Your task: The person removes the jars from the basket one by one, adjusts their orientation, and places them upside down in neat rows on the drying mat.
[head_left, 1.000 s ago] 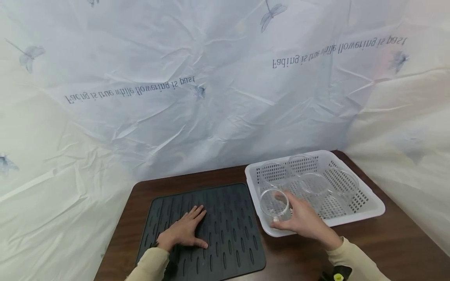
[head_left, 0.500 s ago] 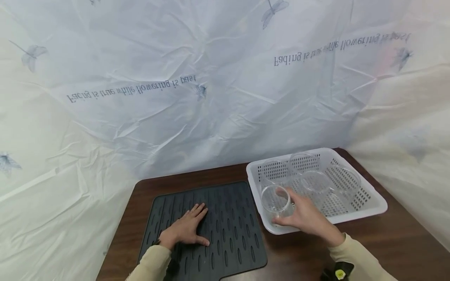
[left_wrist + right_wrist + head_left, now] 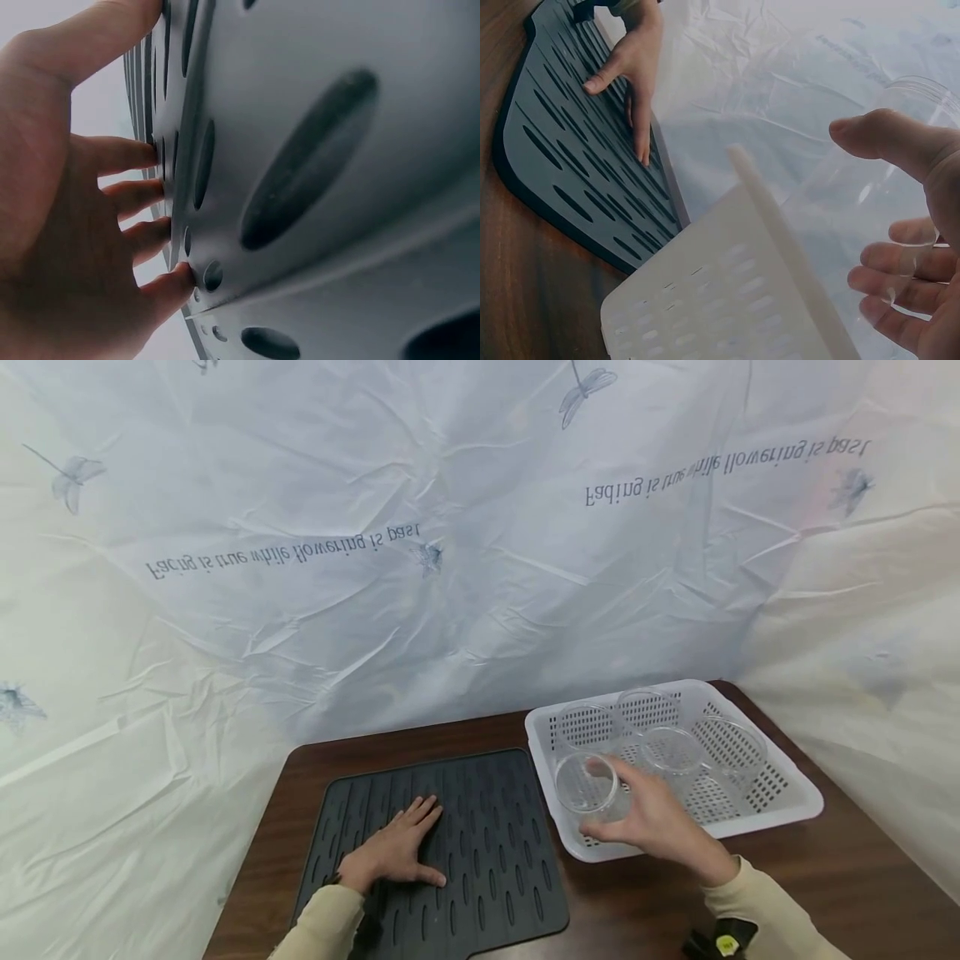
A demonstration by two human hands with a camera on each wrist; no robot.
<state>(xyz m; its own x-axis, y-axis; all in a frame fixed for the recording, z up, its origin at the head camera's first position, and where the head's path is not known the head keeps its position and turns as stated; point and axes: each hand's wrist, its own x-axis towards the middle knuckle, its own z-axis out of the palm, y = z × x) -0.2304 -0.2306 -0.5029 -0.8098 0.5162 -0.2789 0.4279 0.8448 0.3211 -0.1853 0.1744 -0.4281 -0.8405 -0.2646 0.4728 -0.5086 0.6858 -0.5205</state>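
Observation:
My left hand [image 3: 397, 852] lies flat on a black ridged mat [image 3: 480, 893], its fingers spread and touching the surface. The left wrist view shows the left palm [image 3: 67, 247] beside the mat's oval slots. At the near left corner of a white perforated basket [image 3: 750, 822], my right hand [image 3: 652, 818] holds a clear cup [image 3: 587, 783] upright. The thumb is on its near side, the fingers around its right and far sides. In the right wrist view, the right fingers [image 3: 900, 277] show through the cup's transparent wall. Where the cup's base sits cannot be told.
Several more clear cups stand in the basket, among them a near one [image 3: 671, 752] and a right one [image 3: 731, 747]. A brown wooden table [image 3: 255, 860] bears both mat and basket. A wrinkled white plastic sheet [image 3: 480, 568] hangs behind and along the sides.
The right hand and its cup have shifted up very slightly relative to the basket. The left hand stays in place on the mat. The head view has shifted a little.

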